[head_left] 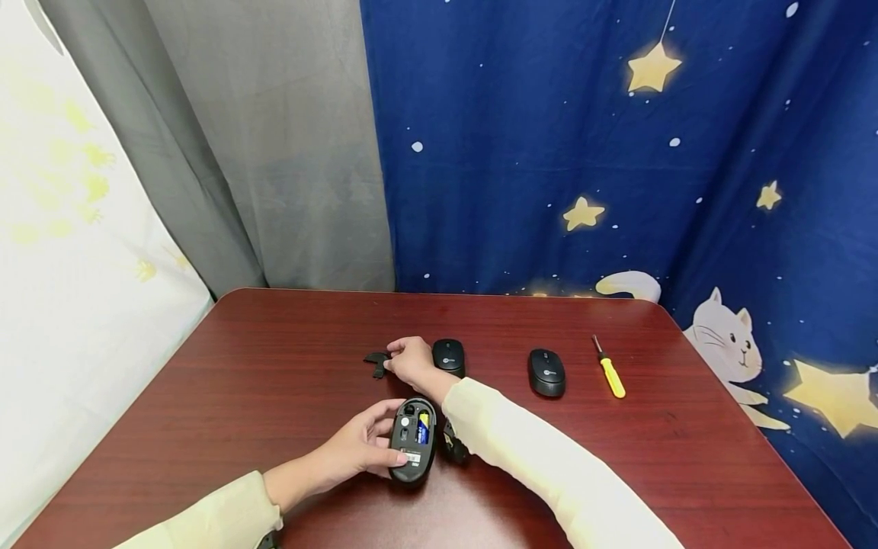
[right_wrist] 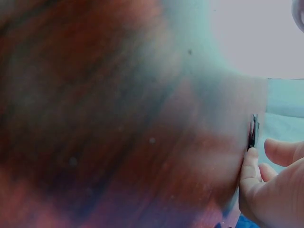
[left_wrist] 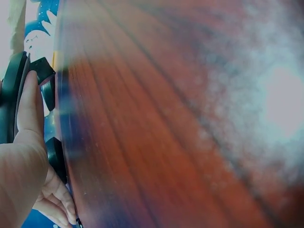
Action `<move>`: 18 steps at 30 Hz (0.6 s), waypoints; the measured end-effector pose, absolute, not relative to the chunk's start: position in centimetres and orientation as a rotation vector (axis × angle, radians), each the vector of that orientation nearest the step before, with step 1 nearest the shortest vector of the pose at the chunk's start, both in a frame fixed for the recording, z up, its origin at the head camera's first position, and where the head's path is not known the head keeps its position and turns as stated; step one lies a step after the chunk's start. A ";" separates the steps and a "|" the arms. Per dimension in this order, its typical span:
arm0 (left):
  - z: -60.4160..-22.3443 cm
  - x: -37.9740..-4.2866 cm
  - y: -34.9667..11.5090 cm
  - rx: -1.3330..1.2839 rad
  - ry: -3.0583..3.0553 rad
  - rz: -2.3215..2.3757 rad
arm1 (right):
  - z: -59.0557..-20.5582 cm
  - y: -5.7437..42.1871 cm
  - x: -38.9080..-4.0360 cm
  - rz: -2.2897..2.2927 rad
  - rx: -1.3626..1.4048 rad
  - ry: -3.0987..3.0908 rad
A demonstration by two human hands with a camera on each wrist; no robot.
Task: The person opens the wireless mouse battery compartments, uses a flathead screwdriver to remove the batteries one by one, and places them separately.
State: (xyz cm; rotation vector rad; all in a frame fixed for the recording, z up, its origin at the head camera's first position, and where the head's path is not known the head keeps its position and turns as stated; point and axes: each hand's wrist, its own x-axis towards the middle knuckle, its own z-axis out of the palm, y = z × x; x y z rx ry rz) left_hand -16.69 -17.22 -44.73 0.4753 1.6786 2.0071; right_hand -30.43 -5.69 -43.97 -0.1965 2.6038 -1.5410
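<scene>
My left hand (head_left: 363, 442) grips a black computer mouse (head_left: 414, 465), tilted with its underside toward me. Its battery bay is uncovered, and a blue and yellow battery (head_left: 422, 428) lies inside. Edge-on, the same mouse (left_wrist: 10, 102) shows in the left wrist view. My right hand (head_left: 414, 361) reaches across to black battery covers (head_left: 376, 357) lying on the table. In the right wrist view the fingertips of the right hand (right_wrist: 270, 185) are right at a dark cover (right_wrist: 253, 133), with the thumb held apart from it.
Two black mice stand upright on the red-brown table (head_left: 274, 366): one mouse (head_left: 449, 355) beside my right wrist, another mouse (head_left: 546, 372) farther right. A yellow-handled screwdriver (head_left: 610, 372) lies at the right. Curtains (head_left: 514, 152) hang behind the table's far edge.
</scene>
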 end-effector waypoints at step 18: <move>-44.6 -16.6 -17.2 0.459 1.673 2.006 | -42.8 -5.1 -30.1 -1.642 -0.223 2.454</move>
